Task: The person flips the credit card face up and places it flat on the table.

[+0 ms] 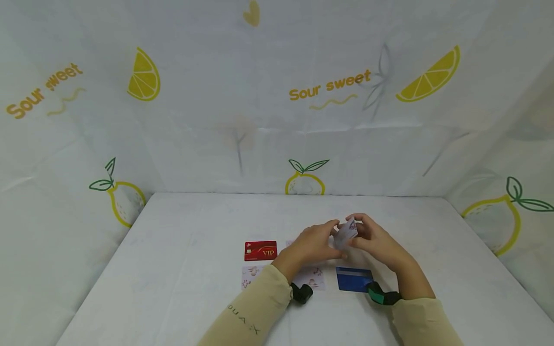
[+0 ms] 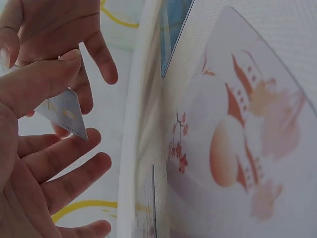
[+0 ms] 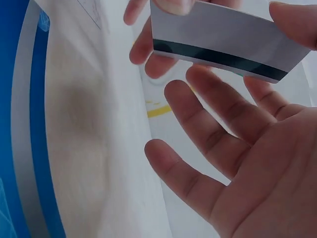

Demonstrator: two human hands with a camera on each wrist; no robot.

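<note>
Above the table, both hands pinch one card [image 1: 345, 233] between thumbs and fingers. My left hand [image 1: 312, 244] holds its left side, and my right hand [image 1: 377, 241] its right side. In the right wrist view the card [image 3: 218, 37] shows a pale face with a dark stripe along one long edge. A corner of the card [image 2: 69, 115] sticks out past the left thumb [image 2: 44, 79] in the left wrist view. Below the right hand lies a blue card [image 1: 352, 279] with a grey stripe. A pink-flowered card [image 1: 313, 278] lies below the left hand.
A red VIP card [image 1: 260, 251] lies left of the hands, with another flowered card [image 1: 251, 275] in front of it, partly behind the left sleeve. The left hand mostly covers a further pale card [image 1: 289, 243]. A lemon-printed white cloth [image 1: 195, 158] hangs behind the white table [image 1: 173, 269].
</note>
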